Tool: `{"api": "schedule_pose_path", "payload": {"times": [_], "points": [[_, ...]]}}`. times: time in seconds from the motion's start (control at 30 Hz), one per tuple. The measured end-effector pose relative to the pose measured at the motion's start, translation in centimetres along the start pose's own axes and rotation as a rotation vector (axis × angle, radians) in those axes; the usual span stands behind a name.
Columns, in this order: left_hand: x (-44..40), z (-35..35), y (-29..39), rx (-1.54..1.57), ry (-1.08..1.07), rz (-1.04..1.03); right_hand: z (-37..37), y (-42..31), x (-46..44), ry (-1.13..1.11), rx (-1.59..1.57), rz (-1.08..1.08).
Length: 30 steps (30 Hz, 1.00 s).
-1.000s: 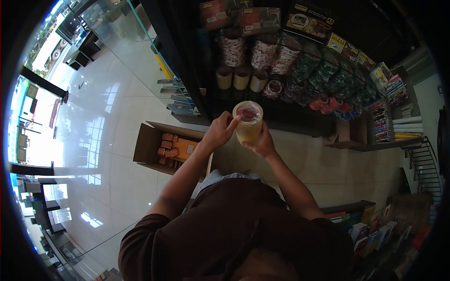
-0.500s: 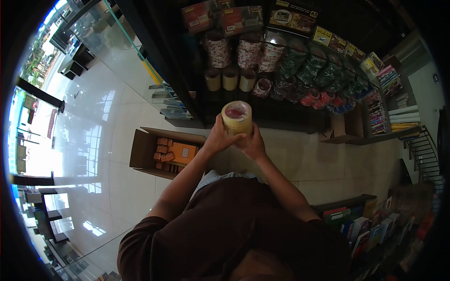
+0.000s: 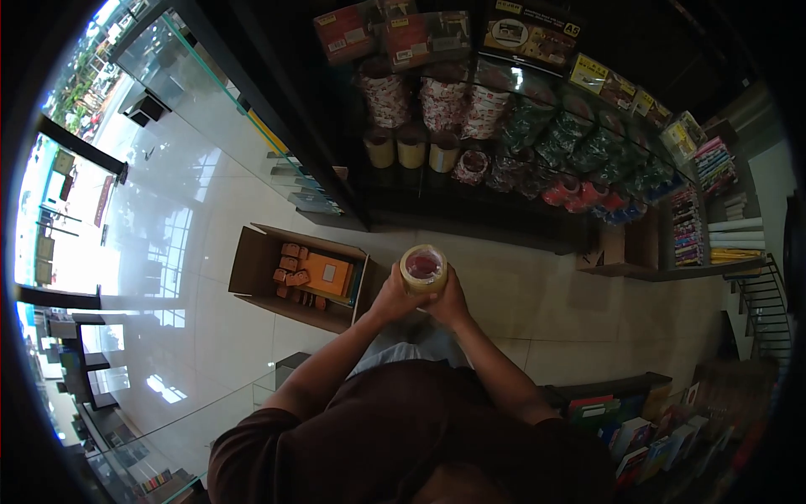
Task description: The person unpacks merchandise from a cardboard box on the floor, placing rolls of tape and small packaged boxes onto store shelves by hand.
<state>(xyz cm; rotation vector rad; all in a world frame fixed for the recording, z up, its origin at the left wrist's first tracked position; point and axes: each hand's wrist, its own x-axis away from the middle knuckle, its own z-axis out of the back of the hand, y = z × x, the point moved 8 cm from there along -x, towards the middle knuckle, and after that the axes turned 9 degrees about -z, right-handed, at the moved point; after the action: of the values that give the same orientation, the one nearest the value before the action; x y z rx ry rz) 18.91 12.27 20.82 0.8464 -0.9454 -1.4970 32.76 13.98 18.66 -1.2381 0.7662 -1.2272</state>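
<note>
A wrapped stack of yellowish tape rolls (image 3: 424,267), seen from its top end, is held upright between both hands in front of the torso. My left hand (image 3: 397,299) wraps its left side, and my right hand (image 3: 448,301) wraps its right side. The fingers lie close together below the near rim. Left of the hands an open cardboard box (image 3: 253,256) on the floor holds small orange packs (image 3: 290,265) and a flat orange package (image 3: 327,275).
Ahead, a dark shelf (image 3: 470,220) carries tape rolls (image 3: 411,147), wrapped red-and-white and green rolls, and boxed goods. Glass panels (image 3: 243,134) stand at the left. A book rack (image 3: 604,391) is at the lower right, and another carton (image 3: 625,244) sits by the shelf.
The tape stack has come down toward my body, away from the shelf, with both hands round it. A second ago my left hand's fingers were at its top rim.
</note>
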Motion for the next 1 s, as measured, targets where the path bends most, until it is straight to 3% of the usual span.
{"api": "schedule_pose_path", "payload": {"times": [0.27, 0.37, 0.47, 0.57, 0.73, 0.83, 1.0], "points": [[3.3, 0.0, -5.0, 0.084, 0.024, 0.167, -2.6, 3.1, -1.0, -0.162, 0.272, -0.020], [3.2, 0.2, -8.4, 0.131, 0.013, 0.181, -5.0, 4.4, -2.8, -0.262, 0.120, -0.084], [1.0, 1.5, -10.8, 0.070, -0.056, 0.167, -6.4, 4.7, -5.0, -0.055, 0.059, -0.094], [-1.8, 2.3, -16.5, 0.094, -0.005, 0.025, -9.7, 7.5, -9.9, -0.110, -0.062, -0.140], [-10.5, 5.8, -21.0, -0.050, 0.008, -0.189, -12.3, 11.7, -18.1, 0.169, 0.236, 0.047], [-15.0, 8.2, -21.6, 0.103, 0.083, -0.146, -13.3, 10.8, -22.9, 0.198, 0.250, 0.054], [-21.1, 10.6, -24.3, 0.088, 0.184, -0.188, -14.6, 8.3, -29.2, 0.219, 0.170, 0.120]]}}
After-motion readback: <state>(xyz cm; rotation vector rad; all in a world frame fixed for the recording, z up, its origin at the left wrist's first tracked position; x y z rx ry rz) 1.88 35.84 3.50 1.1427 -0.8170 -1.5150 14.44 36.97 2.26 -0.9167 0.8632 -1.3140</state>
